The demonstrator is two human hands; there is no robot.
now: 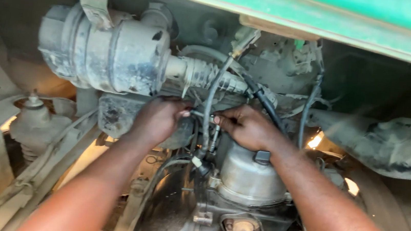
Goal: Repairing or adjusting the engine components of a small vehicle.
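we had our left hand (pixel 161 118) and right hand (pixel 245 127) pinched narrow on a thin grey hose (pixel 208 108) running down between air filter housing (pixel 104 52) and metal canister (pixel 251 176); it looked light, bendy, greasy, best gripped near its lower fitting.

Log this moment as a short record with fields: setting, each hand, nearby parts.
setting: engine bay under a green body panel
left hand: fingers at a thin grey hose, beside the right hand
right hand: fingertips pinching a small fitting by the same hose
nearby: dusty grey air cleaner canister, ribbed intake hose, rounded metal housing
unclear: what the fingers grip
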